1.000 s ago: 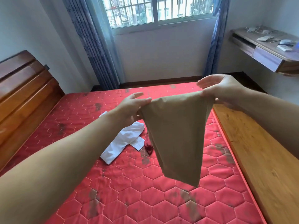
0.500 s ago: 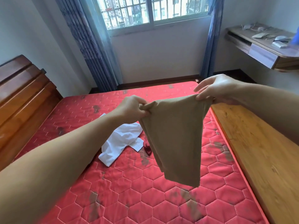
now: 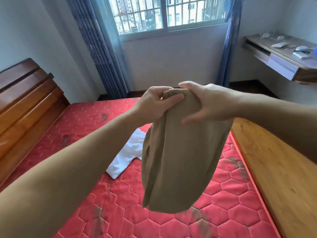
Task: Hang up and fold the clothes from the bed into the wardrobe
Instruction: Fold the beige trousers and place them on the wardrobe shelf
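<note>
Change: hands, held apart half second ago with tan garment [image 3: 178,152] stretched between, now brought together at top edge; cloth doubled over, hanging as narrow fold above bed [image 3: 96,131]. Reading: fold step under way, garment not yet in wardrobe.

Left hand [image 3: 154,103]: fingers curled, thumb pinching top hem. Right hand [image 3: 204,102]: gripping same hem, lower fingers spread against cloth; exact hold partly hidden. White garment [image 3: 127,157] lies on bed, untouched.

Bright daylight from window [image 3: 168,12]; wide-angle edge distortion.
</note>
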Motion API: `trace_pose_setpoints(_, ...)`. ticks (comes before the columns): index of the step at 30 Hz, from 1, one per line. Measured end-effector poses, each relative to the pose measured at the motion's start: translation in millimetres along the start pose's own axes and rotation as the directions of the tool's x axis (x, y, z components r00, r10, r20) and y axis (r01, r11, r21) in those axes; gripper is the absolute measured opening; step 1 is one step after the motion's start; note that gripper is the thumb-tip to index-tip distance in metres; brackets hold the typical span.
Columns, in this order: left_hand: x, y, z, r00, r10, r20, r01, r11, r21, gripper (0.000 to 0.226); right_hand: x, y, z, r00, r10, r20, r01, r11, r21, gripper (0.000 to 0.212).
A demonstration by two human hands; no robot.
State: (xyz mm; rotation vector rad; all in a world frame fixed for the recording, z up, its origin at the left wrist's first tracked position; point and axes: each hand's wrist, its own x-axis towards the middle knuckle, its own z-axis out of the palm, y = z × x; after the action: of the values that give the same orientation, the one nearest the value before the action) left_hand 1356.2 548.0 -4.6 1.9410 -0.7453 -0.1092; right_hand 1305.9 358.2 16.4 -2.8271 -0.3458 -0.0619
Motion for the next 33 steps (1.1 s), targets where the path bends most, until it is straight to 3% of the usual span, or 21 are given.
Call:
trace_pose_setpoints(3,-3,0,-15,0.991,0.037,-0.131,-0.046,0.997,-0.069,0.010,10,-3,0,0.977,-0.162,-0.141,0.168,0.985,0.028,0.028)
trace_pose_setpoints(5,-10,-3,-27,0.985,-0.005,-0.172,-0.036,0.972,-0.234,0.010,13,-11,-13,0.957,-0.217,-0.194,0.230,0.972,0.049,0.032)
trace_pose_setpoints(9,-28,-13,-34,0.992,-0.093,0.086,0.111,0.963,-0.246,0.030,16,-32,-53,0.922,-0.276,-0.272,0.292,0.956,0.020,0.038)
trace_pose_setpoints(14,-37,-18,-17,0.970,-0.170,0.175,0.211,0.945,-0.251,0.039,17,-28,-91,0.899,-0.217,-0.380,0.188,0.976,-0.112,0.054)
trace_pose_setpoints(20,-38,-10,17,0.947,-0.246,0.209,0.319,0.806,-0.498,0.018,12,-2,-101,0.891,-0.149,-0.430,0.069,0.978,-0.196,0.060)
trace_pose_setpoints(22,-38,-6,25,0.948,-0.261,0.181,0.317,0.795,-0.516,0.014,11,20,-89,0.843,-0.044,-0.537,-0.001,0.996,-0.084,0.053)
trace_pose_setpoints(23,-39,-4,28,0.949,-0.272,0.159,0.314,0.786,-0.533,0.013,8,38,-74,0.791,0.082,-0.606,-0.050,0.996,0.069,0.054)
trace_pose_setpoints(24,-41,-6,29,0.947,-0.290,0.140,0.317,0.762,-0.564,0.011,1,53,-55,0.719,0.265,-0.643,-0.079,0.949,0.304,0.062)
trace_pose_setpoints(25,-42,-8,30,0.939,-0.317,0.131,0.329,0.724,-0.607,0.010,-10,66,-31,0.660,0.479,-0.578,-0.052,0.797,0.601,0.076)
trace_pose_setpoints(26,-44,-11,30,0.931,-0.342,0.128,0.339,0.683,-0.646,0.009,-21,80,-1,0.664,0.648,-0.372,-0.011,0.507,0.862,0.092)
trace_pose_setpoints(27,-47,-14,30,0.922,-0.364,0.137,0.355,0.644,-0.678,0.009,-32,92,33,0.712,0.695,-0.097,-0.013,0.152,0.988,0.103)
trace_pose_setpoints(28,-48,-19,29,0.911,-0.382,0.154,0.374,0.610,-0.699,0.013,-45,96,73,0.777,0.607,0.164,-0.070,-0.176,0.982,0.102)
trace_pose_setpoints(29,-49,-24,30,0.898,-0.403,0.179,0.400,0.575,-0.713,0.018,-58,92,111,0.824,0.479,0.301,-0.128,-0.360,0.924,0.087)
trace_pose_setpoints(31,-51,-35,34,0.861,-0.457,0.225,0.460,0.509,-0.727,0.029,-74,63,159,0.869,0.330,0.369,-0.200,-0.448,0.871,0.056)
trace_pose_setpoints(33,-53,-47,37,0.807,-0.534,0.253,0.526,0.455,-0.719,0.035,-79,42,180,0.862,0.343,0.374,-0.215,-0.419,0.882,0.040)
